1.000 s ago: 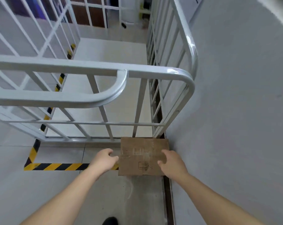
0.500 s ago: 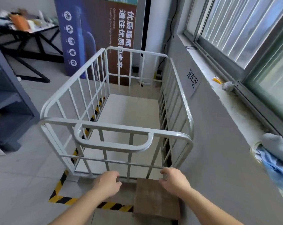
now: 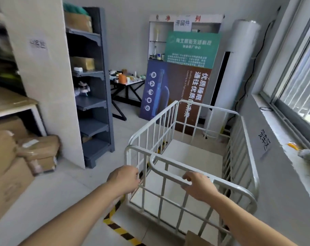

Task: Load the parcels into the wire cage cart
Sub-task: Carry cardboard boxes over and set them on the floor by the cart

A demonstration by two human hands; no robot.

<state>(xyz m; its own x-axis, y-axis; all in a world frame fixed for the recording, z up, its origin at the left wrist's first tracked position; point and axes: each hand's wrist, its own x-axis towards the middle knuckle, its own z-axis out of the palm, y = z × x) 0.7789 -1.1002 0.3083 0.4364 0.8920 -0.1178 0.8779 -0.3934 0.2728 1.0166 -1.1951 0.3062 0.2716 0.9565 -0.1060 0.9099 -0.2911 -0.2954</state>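
- Here the white wire cage cart (image 3: 200,157) stands against the grey wall under the window, its white floor bare
- The left hand (image 3: 124,178) is at the near left corner post of the cart, fingers (image 3: 135,174) curled in; whether they grip the rail I cannot tell
- The right hand (image 3: 197,187) sits over the curved handle bar on the near side, fingers (image 3: 187,180) bent around the bar and holding no parcel
- A brown cardboard parcel (image 3: 196,239) lies on the floor at the bottom edge of the view, just outside the cart's near side, partly cut off
- More brown parcels (image 3: 38,151) are stacked on the floor at the far left, beside a white pillar and well apart from the cart
- Yellow and black hazard tape (image 3: 115,222) runs on the floor at the cart's near left corner
- A grey shelving unit (image 3: 93,107) stands behind the pillar with a few boxes on it
- Printed boards (image 3: 175,91) lean against the back wall beyond the cart, next to a tall white air conditioner (image 3: 234,77)
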